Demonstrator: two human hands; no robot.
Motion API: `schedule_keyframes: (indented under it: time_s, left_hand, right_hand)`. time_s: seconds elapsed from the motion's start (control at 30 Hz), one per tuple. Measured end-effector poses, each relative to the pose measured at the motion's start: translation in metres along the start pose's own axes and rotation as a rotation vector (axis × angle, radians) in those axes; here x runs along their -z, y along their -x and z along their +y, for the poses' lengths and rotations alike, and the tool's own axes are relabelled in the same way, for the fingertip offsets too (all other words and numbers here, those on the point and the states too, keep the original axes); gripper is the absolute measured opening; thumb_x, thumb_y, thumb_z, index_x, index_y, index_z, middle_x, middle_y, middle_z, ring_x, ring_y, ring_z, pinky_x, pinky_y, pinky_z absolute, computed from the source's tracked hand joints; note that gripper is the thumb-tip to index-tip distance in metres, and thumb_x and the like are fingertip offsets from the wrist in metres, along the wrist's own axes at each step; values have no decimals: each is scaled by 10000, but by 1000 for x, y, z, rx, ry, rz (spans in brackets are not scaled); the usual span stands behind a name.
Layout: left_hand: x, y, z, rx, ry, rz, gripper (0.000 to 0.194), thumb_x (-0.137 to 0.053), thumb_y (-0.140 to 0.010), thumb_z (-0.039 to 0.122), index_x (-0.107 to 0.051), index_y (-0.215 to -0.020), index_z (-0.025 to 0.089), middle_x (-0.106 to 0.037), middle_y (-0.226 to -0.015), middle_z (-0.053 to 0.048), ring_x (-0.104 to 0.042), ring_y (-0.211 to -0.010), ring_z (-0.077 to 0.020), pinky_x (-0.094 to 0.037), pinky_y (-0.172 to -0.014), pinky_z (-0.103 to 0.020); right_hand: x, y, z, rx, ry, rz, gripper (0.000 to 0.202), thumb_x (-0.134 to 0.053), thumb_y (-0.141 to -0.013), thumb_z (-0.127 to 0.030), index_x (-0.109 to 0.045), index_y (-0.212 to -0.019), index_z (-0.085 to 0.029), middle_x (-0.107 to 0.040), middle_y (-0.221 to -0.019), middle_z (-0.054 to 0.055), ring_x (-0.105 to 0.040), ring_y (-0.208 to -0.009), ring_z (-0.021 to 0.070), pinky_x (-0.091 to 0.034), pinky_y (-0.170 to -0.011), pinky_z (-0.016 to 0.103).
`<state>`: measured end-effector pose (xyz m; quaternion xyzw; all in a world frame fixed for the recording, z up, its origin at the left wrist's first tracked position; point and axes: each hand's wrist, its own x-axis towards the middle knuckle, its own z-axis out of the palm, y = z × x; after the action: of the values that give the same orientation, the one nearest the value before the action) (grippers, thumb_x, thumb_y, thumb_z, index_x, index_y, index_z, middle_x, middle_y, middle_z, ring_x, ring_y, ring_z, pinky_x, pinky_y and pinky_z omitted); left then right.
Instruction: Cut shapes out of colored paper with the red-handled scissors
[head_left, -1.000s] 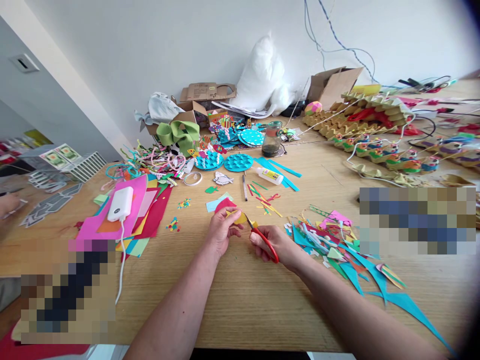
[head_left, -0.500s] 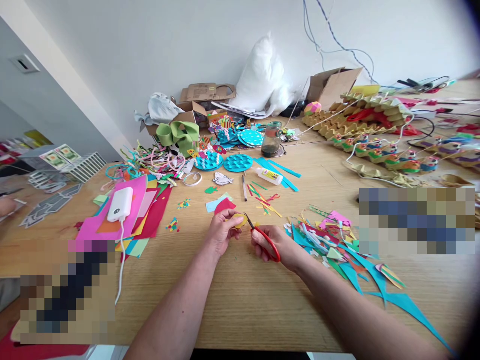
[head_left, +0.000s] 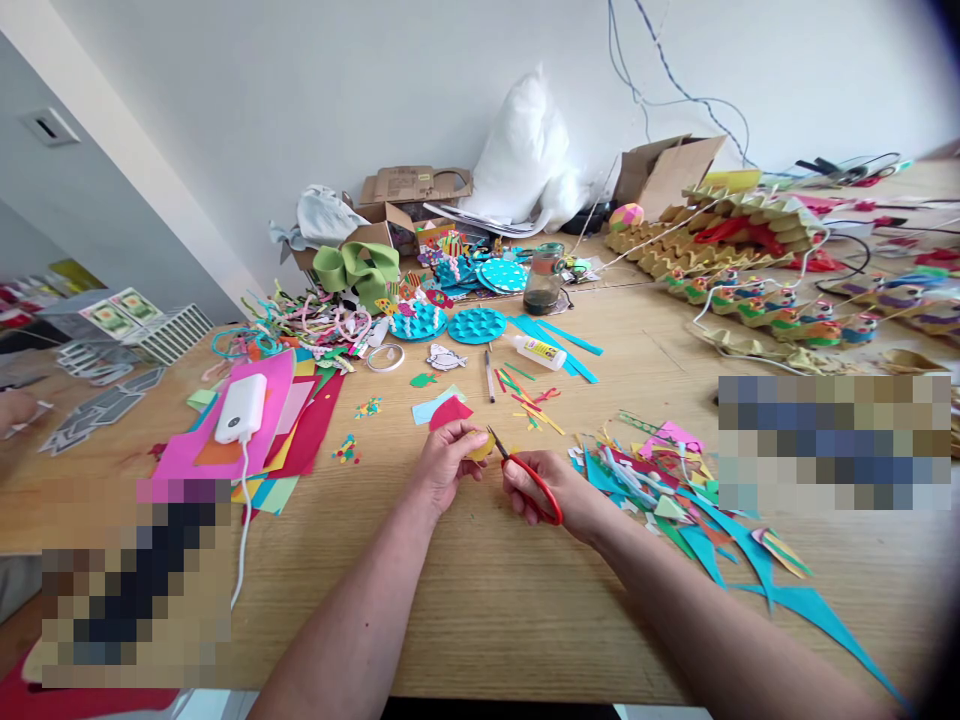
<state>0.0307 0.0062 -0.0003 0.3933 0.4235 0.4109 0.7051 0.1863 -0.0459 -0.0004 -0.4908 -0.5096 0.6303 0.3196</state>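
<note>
My left hand [head_left: 450, 462] pinches a small piece of yellow paper [head_left: 482, 450] above the wooden table [head_left: 525, 620]. In my right hand [head_left: 551, 490] are red-handled scissors [head_left: 541, 488], their dark tips beside the yellow paper's right edge. A red paper piece [head_left: 450, 411] and a light blue one [head_left: 430, 407] lie just beyond my left hand. Farther back are a green paper fish [head_left: 423, 380], a white fish cutout with a drawn outline [head_left: 445, 357], a pen [head_left: 490, 377] and a glue bottle [head_left: 538, 351].
Coloured scraps [head_left: 660, 480] spread at the right. A white power bank [head_left: 241, 408] with a cable rests on coloured sheets [head_left: 311, 440] at the left. A glass jar [head_left: 543, 280] and egg cartons [head_left: 750, 310] stand farther back. Another person's hand [head_left: 15, 408] shows at the far left.
The yellow paper has turned slightly in my left hand. My right hand and the scissors have barely moved. The other person's hand at the far left has shifted slightly.
</note>
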Motion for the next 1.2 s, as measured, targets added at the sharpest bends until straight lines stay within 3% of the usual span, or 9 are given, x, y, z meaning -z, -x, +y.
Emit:
schedule_keyframes:
  time_s: [0.33, 0.57, 0.87, 1.2]
  left_hand:
    - [-2, 2, 1, 4, -13, -17, 288, -760, -521, 278, -573, -698, 149, -597, -568, 11, -509, -454, -88, -365, -385, -195]
    - [-3, 3, 2, 1, -50, -32, 270, -740, -582, 337, -574, -702, 160, -593, -564, 17, -513, -443, -93, -344, -377, -194]
    - [-2, 2, -1, 13, -50, -2, 270, -789, -517, 294, -611, -657, 147, -593, -576, 17, -508, -475, -73, -377, -454, -195]
    - [-2, 1, 0, -9, -42, -20, 251, -750, -563, 313, -598, -650, 133, -586, -554, 11, -503, -462, -84, -382, -437, -208]
  right_hand:
    - [0, 0, -1, 16, -29, -26, 508, -587, -715, -646, -492, -637, -153, -537, -511, -28, -442, -367, 50, -248, -354, 154]
    - [0, 1, -2, 9, -28, -25, 530, -568, -718, -667, -499, -638, -147, -536, -507, -24, -446, -365, 51, -241, -353, 153]
    - [0, 1, -4, 10, -44, -35, 542, -558, -715, -679, -489, -634, -148, -532, -511, -24, -441, -364, 49, -240, -357, 156]
    - [0, 1, -2, 9, -33, -32, 522, -596, -701, -654, -496, -622, -148, -523, -492, -29, -441, -364, 54, -238, -352, 158]
